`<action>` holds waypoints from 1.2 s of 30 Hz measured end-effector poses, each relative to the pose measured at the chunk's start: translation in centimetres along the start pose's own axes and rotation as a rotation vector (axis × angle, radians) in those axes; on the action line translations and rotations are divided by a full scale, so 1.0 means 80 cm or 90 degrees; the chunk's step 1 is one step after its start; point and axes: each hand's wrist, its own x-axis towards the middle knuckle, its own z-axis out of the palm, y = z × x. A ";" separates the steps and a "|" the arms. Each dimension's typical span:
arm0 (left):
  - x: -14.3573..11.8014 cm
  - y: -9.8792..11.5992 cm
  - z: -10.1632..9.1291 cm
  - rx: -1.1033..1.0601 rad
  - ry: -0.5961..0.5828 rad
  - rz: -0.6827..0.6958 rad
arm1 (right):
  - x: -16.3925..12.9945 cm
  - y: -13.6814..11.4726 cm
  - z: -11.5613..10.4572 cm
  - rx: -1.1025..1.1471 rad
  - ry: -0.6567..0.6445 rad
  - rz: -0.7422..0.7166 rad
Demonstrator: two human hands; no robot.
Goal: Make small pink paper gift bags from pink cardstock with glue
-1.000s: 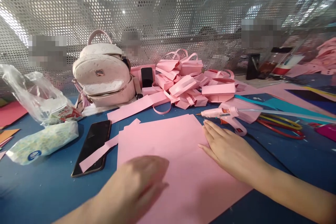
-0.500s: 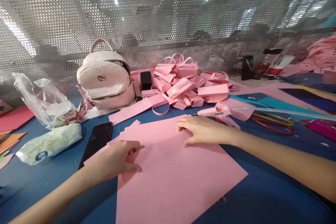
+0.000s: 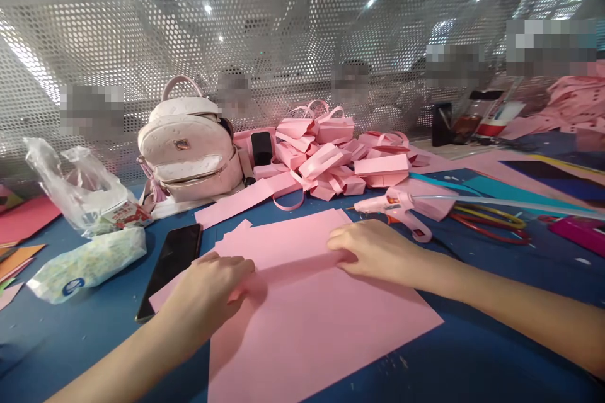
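Note:
A large sheet of pink paper [image 3: 302,340] lies flat before me on the blue table. On its upper part is another piece of pink paper [image 3: 288,245], whose near edge casts a shadow on the sheet. My left hand [image 3: 212,286] is closed at the left end of that edge, thumb underneath and partly hidden. At the right end my right hand [image 3: 366,249] has its fingers curled over the same edge in a pinch. Just beyond the right hand lies a pink and white hot glue gun [image 3: 390,204].
A black phone [image 3: 172,264] lies left of the paper, near a tissue pack [image 3: 89,261] and a plastic bag [image 3: 80,182]. Behind stand a pale backpack [image 3: 189,145] and a heap of folded pink paper bags [image 3: 326,151]. Coiled red and yellow strips [image 3: 491,223] lie right.
My fingers have closed at both ends of the pink piece's near edge, and a shadow now shows beneath it. My right hand has come slightly nearer and to the right.

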 end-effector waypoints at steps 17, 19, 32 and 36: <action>-0.007 0.008 0.048 0.337 0.304 0.096 | -0.037 -0.018 0.039 -0.111 0.210 -0.163; -0.011 0.009 0.058 0.317 0.317 0.102 | -0.041 -0.020 0.044 -0.125 0.219 -0.187; -0.031 0.034 0.104 0.221 0.249 0.228 | -0.032 -0.060 0.027 0.181 -0.093 -0.155; -0.030 0.029 0.109 0.233 0.265 0.250 | -0.005 -0.074 0.031 0.213 -0.087 -0.198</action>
